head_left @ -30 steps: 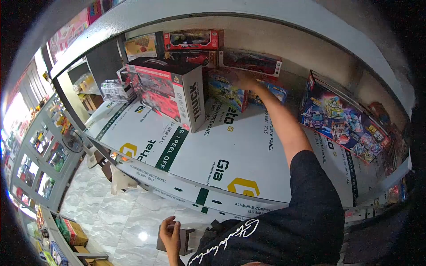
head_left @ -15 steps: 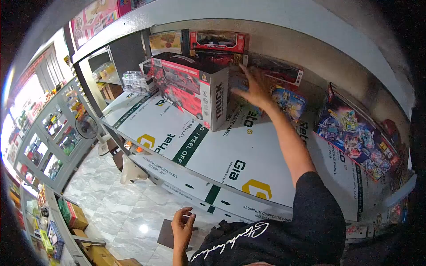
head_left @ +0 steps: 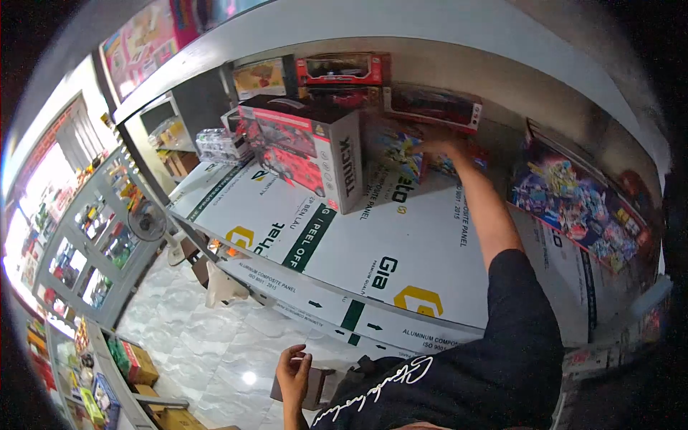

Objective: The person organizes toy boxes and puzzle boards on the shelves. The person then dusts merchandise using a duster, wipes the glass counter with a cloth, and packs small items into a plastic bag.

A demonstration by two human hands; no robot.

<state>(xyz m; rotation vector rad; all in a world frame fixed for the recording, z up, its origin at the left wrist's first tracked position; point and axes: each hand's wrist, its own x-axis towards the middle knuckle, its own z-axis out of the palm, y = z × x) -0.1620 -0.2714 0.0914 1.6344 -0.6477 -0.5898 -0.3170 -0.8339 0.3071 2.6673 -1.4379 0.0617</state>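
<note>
My right hand reaches onto the shelf, blurred by motion, beside the top of a small colourful toy box. Whether its fingers grip that box I cannot make out. Just behind the hand lies another small box, partly covered. A large red and grey truck box, marked "TRUCK" on its side, stands upright left of these. Low in front of my body hangs my left hand, its fingers loosely bent and apart, with nothing in it.
The shelf is covered with printed composite panel film. Red car boxes stand along the back wall. A large robot-picture box leans at the right. A clear pack sits far left. Beyond are a fan and glass cabinets.
My right hand has gone from spread fingers beside the truck box to the small boxes, moving right and down. The small colourful box shows more fully now. My left hand stays low.
</note>
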